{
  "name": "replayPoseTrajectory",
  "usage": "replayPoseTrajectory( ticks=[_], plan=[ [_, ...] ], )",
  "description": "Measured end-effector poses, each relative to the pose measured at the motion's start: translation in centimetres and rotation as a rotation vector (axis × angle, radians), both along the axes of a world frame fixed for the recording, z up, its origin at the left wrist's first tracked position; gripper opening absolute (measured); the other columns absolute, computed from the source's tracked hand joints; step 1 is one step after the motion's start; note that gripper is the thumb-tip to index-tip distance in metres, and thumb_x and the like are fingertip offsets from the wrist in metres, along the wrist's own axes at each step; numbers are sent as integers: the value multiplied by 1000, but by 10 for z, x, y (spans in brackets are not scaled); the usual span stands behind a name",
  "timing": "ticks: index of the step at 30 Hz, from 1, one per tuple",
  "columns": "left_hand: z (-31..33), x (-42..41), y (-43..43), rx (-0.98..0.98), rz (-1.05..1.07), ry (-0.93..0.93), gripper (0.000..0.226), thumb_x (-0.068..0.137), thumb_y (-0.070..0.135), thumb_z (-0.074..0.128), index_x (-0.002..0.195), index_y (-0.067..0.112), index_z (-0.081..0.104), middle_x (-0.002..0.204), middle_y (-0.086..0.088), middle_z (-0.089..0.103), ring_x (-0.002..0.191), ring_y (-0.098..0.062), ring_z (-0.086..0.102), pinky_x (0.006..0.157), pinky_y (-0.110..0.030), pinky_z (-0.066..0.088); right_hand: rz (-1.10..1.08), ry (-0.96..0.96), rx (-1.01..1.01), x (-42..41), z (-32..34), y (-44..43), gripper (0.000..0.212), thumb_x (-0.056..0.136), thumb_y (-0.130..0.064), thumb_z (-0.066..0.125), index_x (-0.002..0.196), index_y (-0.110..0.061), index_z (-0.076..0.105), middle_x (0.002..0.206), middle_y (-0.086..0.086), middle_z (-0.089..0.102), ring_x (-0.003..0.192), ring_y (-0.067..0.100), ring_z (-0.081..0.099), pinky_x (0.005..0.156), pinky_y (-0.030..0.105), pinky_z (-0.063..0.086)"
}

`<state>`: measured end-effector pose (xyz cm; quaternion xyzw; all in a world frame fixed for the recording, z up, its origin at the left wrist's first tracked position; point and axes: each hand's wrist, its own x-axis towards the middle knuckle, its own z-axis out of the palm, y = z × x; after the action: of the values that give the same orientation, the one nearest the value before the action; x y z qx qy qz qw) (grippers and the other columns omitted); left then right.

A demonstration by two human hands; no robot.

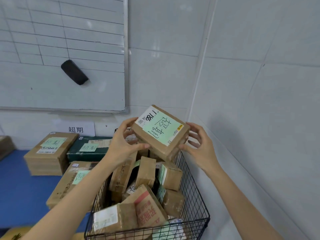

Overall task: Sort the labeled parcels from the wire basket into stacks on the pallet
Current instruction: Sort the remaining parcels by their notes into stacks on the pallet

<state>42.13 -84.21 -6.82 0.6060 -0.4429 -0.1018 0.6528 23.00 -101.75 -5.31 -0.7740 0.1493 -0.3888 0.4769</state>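
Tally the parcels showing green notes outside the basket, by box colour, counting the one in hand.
Brown parcels on pallet: 2
Dark green parcel on pallet: 1
Held parcel, brown, in left hand and right hand: 1
Total: 4

Parcel sorting room. White tiled walls, gridded whiteboard (69,49) with eraser (74,72); wire basket (194,196) of taped cardboard parcels (149,172). Labelled boxes (50,153) stacked on blue pallet (19,187) beneath printed wall sign (75,129).

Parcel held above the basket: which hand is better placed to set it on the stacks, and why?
Left. The left hand and right hand both hold the parcel, but the stacks lie left of the basket, so the right hand would reach across.
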Motion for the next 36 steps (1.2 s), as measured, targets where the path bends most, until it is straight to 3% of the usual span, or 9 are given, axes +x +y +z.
replayPoseTrajectory(
  ticks=[4, 8, 12, 16, 21, 24, 28, 33, 36],
  plan=[
    [1, -15, 15, -49, 112, -21, 80, 67, 9, 88, 135, 28, 51, 131, 10, 59, 119, -11, 57, 90, -31, 56, -21, -72, -18, 5, 1, 5, 58, 70, -11, 86, 112, -38, 56, 118, -20, 62, 115, 4, 58, 98, 35, 50],
    [-4, -16, 41, -22, 201, -28, 78, 73, 11, 85, 138, 35, 50, 133, 8, 56, 119, -15, 56, 82, -21, 56, 73, -97, -55, 13, -1, 18, 56, 80, -13, 79, 119, -43, 55, 141, -15, 48, 119, 2, 54, 91, 22, 51],
    [-3, -23, 74, 7, 298, -29, 76, 72, 13, 86, 135, 30, 47, 132, 9, 55, 112, -5, 57, 77, -15, 53, 162, -46, -61, 29, -7, 36, 56, 88, -16, 71, 133, -41, 51, 132, -13, 45, 111, -2, 55, 91, 16, 49],
    [-4, -30, 110, 13, 377, -36, 82, 63, 32, 92, 130, 34, 45, 131, 14, 53, 112, -9, 57, 83, -24, 55, 282, 20, -61, 45, -12, 62, 57, 91, -30, 62, 144, -37, 42, 139, -14, 46, 112, -9, 55, 86, 6, 45],
    [-6, -43, 153, 12, 486, -21, 74, 72, 10, 86, 129, 20, 40, 125, 18, 51, 106, 20, 50, 79, -4, 44, 502, 15, 30, 59, -10, 109, 45, 90, -41, 57, 130, -50, 40, 140, -25, 45, 119, -21, 45, 90, 3, 40],
    [-8, -47, 178, 26, 505, -8, 79, 62, 37, 87, 126, 31, 41, 136, 14, 48, 115, 12, 51, 85, -7, 45, 601, 29, 43, 64, -14, 127, 69, 74, -56, 70, 135, -48, 40, 144, -24, 44, 129, -12, 42, 92, 10, 45],
    [-7, -54, 198, 48, 511, -26, 72, 60, 45, 80, 120, 37, 41, 142, 22, 42, 120, 9, 50, 85, -13, 48, 613, 59, 6, 71, -17, 142, 103, 56, -45, 89, 145, -40, 36, 138, -38, 42, 132, -6, 42, 106, 37, 47],
    [-3, -54, 218, 86, 488, -76, 57, 66, 36, 79, 110, 44, 43, 141, 22, 44, 127, 1, 47, 86, -10, 46, 611, 30, -11, 78, -7, 152, 93, 60, -30, 88, 136, -52, 38, 131, -40, 44, 115, -22, 46, 87, 13, 50],
    [0, -53, 230, 104, 462, -60, 64, 64, 34, 82, 115, 38, 44, 142, 22, 43, 127, -2, 47, 83, -27, 57, 650, 29, 1, 83, -3, 149, 93, 62, -24, 87, 138, -50, 41, 138, -28, 48, 116, -19, 48, 87, 16, 52]
  ],
)
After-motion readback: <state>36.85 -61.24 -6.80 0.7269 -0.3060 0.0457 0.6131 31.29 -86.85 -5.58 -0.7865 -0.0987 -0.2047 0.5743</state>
